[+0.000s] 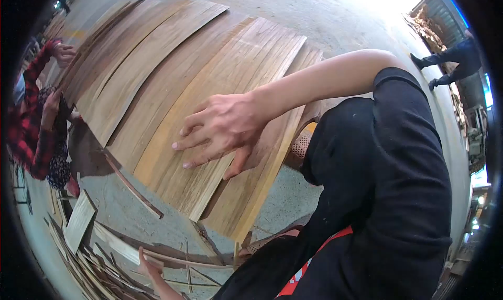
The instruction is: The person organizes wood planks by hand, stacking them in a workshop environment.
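My right hand (pixel 222 127) rests palm down, fingers spread, on thin wood sheets (pixel 251 54) with visible grain. These sheets lie side by side and partly overlap on a raised surface. Under my thumb side, a narrower sheet (pixel 230 211) with a yellowish edge lies nearest my knee. At the lower left, my left hand (pixel 150 267) is closed around a pale wood strip (pixel 123 247), its thumb on the near side. Part of that hand's grip is hidden by the strip.
Loose strips and offcuts (pixel 78 263) pile on the floor at lower left. A thin curved strip (pixel 133 187) leans down from the sheets. A person in a red checked shirt (pixel 34 117) sits at the far left end. Another person (pixel 456 62) stands at the right.
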Tool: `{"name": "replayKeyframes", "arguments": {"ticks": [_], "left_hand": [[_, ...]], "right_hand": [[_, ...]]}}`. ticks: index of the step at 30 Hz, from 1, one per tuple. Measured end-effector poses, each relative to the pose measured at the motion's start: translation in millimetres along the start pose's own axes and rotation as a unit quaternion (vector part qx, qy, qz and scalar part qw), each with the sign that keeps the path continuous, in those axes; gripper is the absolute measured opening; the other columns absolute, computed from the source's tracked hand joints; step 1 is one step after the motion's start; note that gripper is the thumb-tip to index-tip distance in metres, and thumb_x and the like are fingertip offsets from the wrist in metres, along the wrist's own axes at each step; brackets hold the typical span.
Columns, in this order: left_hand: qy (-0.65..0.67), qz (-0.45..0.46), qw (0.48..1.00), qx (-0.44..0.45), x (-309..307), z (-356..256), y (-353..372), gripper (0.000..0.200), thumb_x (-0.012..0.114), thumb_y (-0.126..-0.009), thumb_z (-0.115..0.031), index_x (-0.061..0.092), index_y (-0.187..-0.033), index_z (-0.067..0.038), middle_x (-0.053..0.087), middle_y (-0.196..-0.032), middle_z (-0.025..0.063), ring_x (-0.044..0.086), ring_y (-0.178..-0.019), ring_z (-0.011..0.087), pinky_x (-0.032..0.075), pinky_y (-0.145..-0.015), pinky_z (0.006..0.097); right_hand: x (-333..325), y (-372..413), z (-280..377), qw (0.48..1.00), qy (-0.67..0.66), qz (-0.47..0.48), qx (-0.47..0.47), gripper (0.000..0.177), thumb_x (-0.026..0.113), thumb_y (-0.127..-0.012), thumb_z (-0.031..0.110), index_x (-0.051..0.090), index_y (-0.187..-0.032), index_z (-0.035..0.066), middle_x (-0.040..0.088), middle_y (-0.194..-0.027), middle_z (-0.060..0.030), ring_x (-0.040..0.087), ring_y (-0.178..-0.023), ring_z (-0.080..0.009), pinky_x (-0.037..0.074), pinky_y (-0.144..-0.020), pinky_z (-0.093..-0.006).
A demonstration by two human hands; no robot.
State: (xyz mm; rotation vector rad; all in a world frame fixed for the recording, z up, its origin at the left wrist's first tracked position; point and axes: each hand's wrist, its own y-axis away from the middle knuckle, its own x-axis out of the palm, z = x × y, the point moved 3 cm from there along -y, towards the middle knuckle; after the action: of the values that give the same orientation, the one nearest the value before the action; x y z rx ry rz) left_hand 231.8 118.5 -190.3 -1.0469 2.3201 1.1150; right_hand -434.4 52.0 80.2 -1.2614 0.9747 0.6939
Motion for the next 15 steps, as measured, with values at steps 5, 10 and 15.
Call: {"name": "replayKeyframes", "arguments": {"ticks": [5,10,15], "left_hand": [[0.196,0.160,0.967,0.033,-8.1,10.3,96.0,0.078,0.088,-0.075,-0.042,0.057,-0.125,0.009,0.063,-0.127,0.0219,0.065,-0.101,0.0335,0.056,-0.088,0.0503],[0.043,-0.058,0.965,0.252,-21.8,-1.5,222.3,0.070,0.085,-0.084,-0.033,0.049,-0.129,0.007,0.058,-0.129,0.0224,0.062,-0.108,0.0307,0.055,-0.091,0.0468],[-0.099,-0.058,0.777,0.619,0.1,-93.1,327.0,0.077,0.089,-0.076,-0.029,0.045,-0.132,0.004,0.056,-0.120,0.0197,0.057,-0.108,0.0323,0.047,-0.097,0.0448]], "right_hand": [[-9.1,3.9,-6.9,1.000,-0.014,0.017,0.014,0.066,0.071,-0.086,0.063,0.068,-0.129,0.014,0.068,-0.129,-0.0167,0.067,-0.106,-0.0335,0.060,-0.072,-0.0410],[-51.2,-14.1,-38.9,0.991,0.028,-0.109,0.066,0.054,0.070,-0.091,0.056,0.067,-0.129,0.018,0.072,-0.119,-0.0064,0.070,-0.102,-0.0240,0.059,-0.075,-0.0398],[-104.9,-47.8,-17.3,0.953,0.202,-0.203,-0.094,0.058,0.068,-0.089,0.049,0.056,-0.141,0.025,0.064,-0.134,-0.0012,0.058,-0.127,-0.0234,0.043,-0.109,-0.0484]]}}
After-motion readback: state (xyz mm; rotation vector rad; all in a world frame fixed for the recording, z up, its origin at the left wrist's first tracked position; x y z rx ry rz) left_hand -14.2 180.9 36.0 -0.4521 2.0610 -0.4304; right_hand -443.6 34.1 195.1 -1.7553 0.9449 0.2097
